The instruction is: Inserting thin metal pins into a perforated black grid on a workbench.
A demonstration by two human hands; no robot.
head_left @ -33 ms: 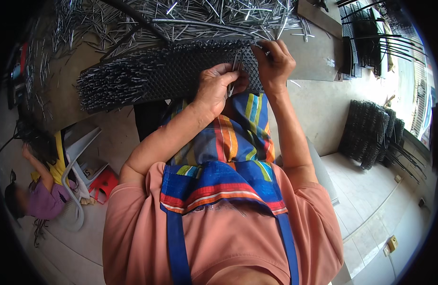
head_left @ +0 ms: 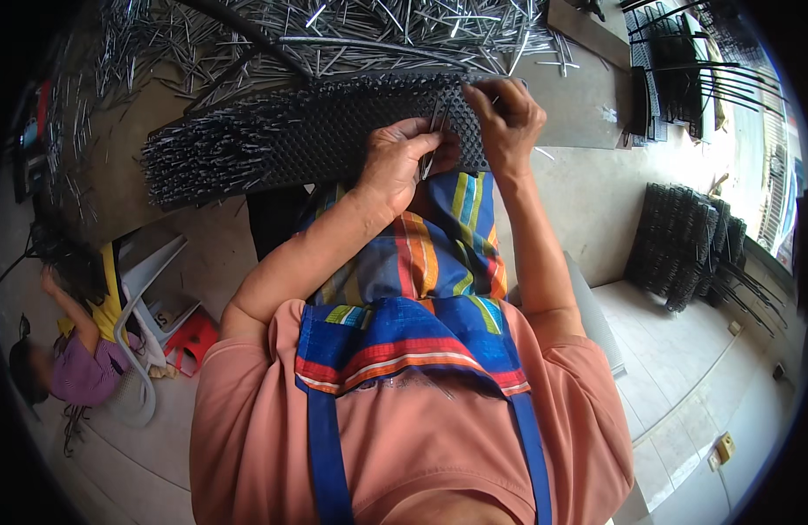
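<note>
A long black panel (head_left: pixel 325 131) covered in small holes or studs lies across my lap and the table edge. Dark bristle-like strips (head_left: pixel 207 144) stand densely in its left part, and a row of them runs along the far edge. My left hand (head_left: pixel 395 162) is closed on several thin dark strips (head_left: pixel 436 122), held over the right part of the panel. Just to its right, above the panel's right end, my right hand (head_left: pixel 512 118) has thumb and fingers pinched together. Whatever sits between those fingertips is too small to make out.
Loose thin grey strips (head_left: pixel 404 31) are heaped on the table beyond the panel. A black cable or rod (head_left: pixel 246 35) crosses in front of the heap. Bundled black racks (head_left: pixel 675 249) stand on the floor at right. Another person (head_left: pixel 89 359) sits at left, near a white chair (head_left: pixel 140 350).
The fingers of my right hand have shifted very slightly. My left hand, its strips and the panel look the same.
</note>
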